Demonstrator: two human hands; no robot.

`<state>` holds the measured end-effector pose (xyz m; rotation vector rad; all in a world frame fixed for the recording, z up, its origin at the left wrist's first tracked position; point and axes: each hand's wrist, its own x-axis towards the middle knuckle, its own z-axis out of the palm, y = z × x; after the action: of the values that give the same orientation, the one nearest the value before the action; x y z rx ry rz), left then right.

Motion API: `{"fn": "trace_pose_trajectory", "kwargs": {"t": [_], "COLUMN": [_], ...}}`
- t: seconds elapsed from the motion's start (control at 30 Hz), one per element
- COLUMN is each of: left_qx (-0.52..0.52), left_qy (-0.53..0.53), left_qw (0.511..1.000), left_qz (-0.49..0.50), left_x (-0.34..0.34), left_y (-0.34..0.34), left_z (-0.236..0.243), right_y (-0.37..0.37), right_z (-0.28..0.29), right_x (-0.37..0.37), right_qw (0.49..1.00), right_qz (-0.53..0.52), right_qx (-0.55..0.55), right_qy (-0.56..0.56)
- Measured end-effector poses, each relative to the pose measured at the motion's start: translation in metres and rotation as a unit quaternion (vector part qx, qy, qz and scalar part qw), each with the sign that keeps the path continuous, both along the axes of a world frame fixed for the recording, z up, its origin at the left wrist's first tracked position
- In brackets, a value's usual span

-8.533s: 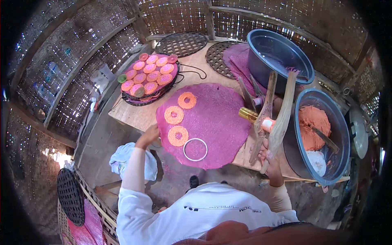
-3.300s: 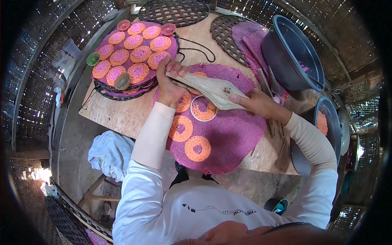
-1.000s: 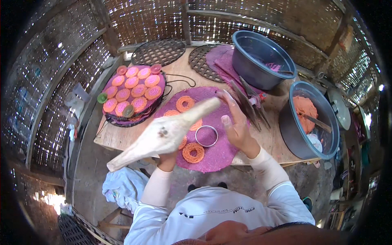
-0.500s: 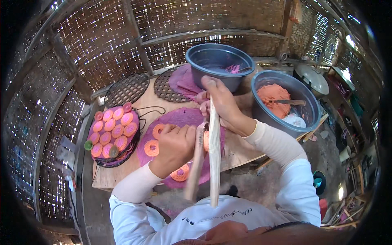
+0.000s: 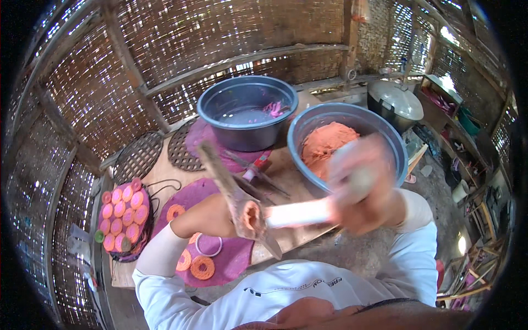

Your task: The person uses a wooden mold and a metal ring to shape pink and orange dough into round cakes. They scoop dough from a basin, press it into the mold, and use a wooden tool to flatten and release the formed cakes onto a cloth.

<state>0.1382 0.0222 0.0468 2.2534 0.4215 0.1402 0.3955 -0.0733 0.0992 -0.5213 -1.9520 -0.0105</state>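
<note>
My left hand (image 5: pixel 208 215) is closed round a worn wooden bar (image 5: pixel 217 165) that slants across the table's front. Orange dough (image 5: pixel 252 215) fills a round opening in this bar. Off to the right, my right hand (image 5: pixel 366 195), smeared by motion, appears closed on the far end of a pale wooden bar (image 5: pixel 300 213), which points toward the opening. Below my left hand lies a purple sheet (image 5: pixel 234 258) with several orange dough rings (image 5: pixel 202 268) and a white hoop (image 5: pixel 219 246). Beyond my right hand a blue-grey tub (image 5: pixel 404 159) holds orange dough (image 5: pixel 324 144).
A second tub (image 5: pixel 247 137) with pink scraps stands at the back. At left, a purple-covered tray (image 5: pixel 144 237) carries several pink-orange discs (image 5: pixel 117 209). Two dark woven racks (image 5: pixel 137 158) lie behind it. A lidded pot (image 5: pixel 397 102) stands at the far right.
The two wooden bars have gone from nearly parallel and upright to spread apart. My right hand has moved right and nearer me, the left slightly left. The view has shifted right.
</note>
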Motion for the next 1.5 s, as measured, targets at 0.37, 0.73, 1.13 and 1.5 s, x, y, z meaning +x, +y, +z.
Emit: {"fn": "trace_pose_trajectory", "kwargs": {"t": [0.37, 0.73, 1.13, 1.5], "left_qx": [0.005, -0.095, -0.091, 0.003], "left_qy": [-0.664, -0.735, -0.631, -0.703], "left_qw": [0.747, 0.662, 0.732, 0.704], "left_qz": [0.026, 0.111, 0.241, 0.1], "left_x": [0.152, 0.108, 0.058, 0.091], "left_y": [0.038, 0.084, 0.092, 0.116], "left_z": [-0.016, -0.011, -0.049, -0.024], "right_y": [0.12, 0.14, 0.028, 0.039], "right_z": [-0.054, -0.159, 0.001, -0.023], "right_x": [0.104, 0.147, 0.171, 0.162], "right_qw": [0.752, 0.737, 0.84, 0.93], "right_qz": [0.118, -0.454, -0.378, -0.148], "right_qx": [-0.269, -0.319, -0.281, -0.338], "right_qy": [0.59, -0.386, -0.27, 0.002]}}
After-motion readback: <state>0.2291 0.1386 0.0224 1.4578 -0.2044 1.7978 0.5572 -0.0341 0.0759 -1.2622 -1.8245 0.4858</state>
